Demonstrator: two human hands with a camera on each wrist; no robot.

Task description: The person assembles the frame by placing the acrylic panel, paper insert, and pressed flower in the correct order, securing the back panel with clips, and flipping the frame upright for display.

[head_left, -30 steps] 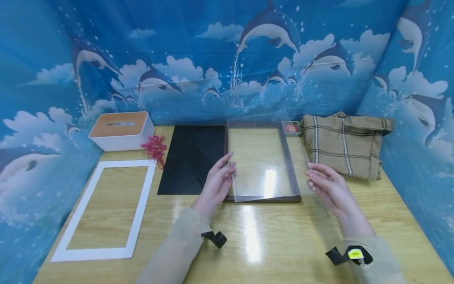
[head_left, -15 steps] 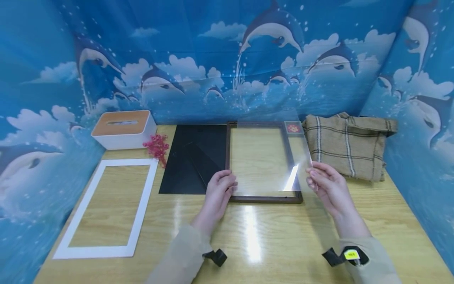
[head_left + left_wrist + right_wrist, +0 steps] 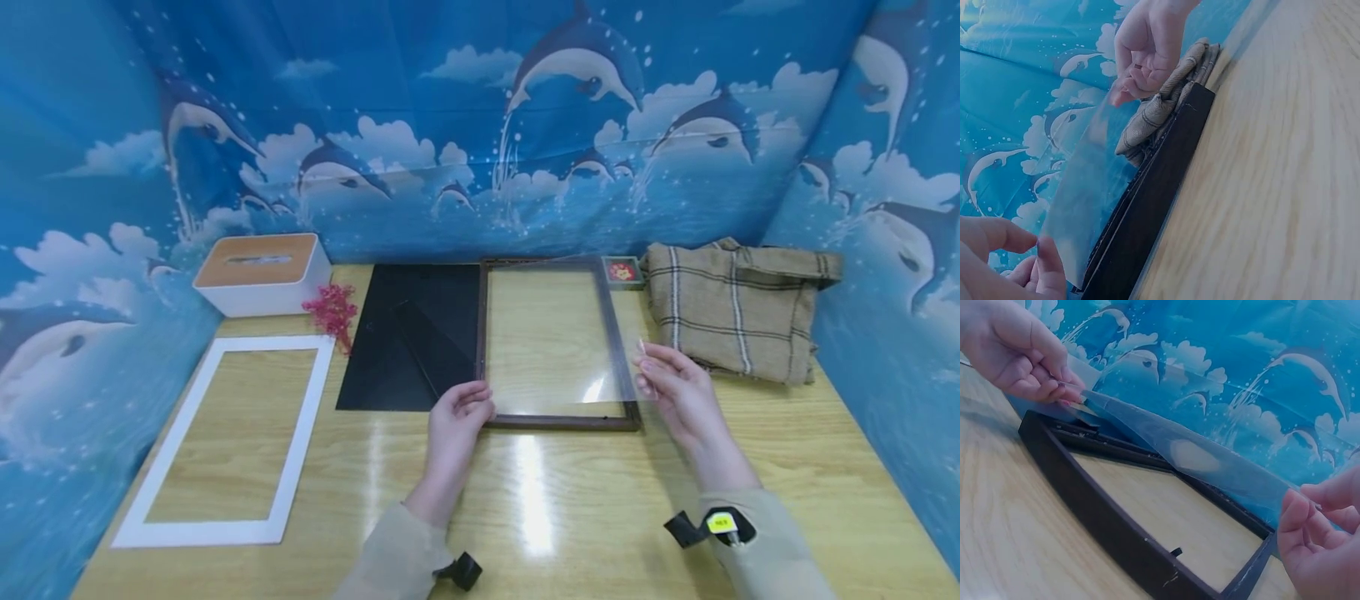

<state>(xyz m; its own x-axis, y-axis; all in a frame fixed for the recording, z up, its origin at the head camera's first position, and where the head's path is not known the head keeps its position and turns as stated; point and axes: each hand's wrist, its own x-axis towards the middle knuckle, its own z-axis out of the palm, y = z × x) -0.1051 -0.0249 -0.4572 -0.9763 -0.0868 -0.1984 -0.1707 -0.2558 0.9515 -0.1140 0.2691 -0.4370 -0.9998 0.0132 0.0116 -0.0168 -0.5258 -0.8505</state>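
Both hands hold a clear, thin sheet (image 3: 595,388) above a dark brown picture frame (image 3: 562,422) that lies on the table. The left hand (image 3: 456,421) pinches the sheet's left side near the frame's lower left corner. Its right side is pinched by the right hand (image 3: 684,398), just beyond the frame's right edge. In the right wrist view the sheet (image 3: 1210,459) is lifted off the frame and bows slightly, with a small dark tab (image 3: 1176,552) on the frame's inner edge below. Transparency makes the sheet's outline hard to follow in the head view.
A black backing board (image 3: 397,350) lies left of the frame, beside a pink flower sprig (image 3: 332,310). Further left are a white mat border (image 3: 191,533) and a tissue box (image 3: 262,287). A small green box (image 3: 623,273) and a folded plaid cloth (image 3: 735,312) lie right.
The sheet has shifted left and lower over the frame. The left hand has come down toward the frame's lower left corner; the right hand has moved slightly left.
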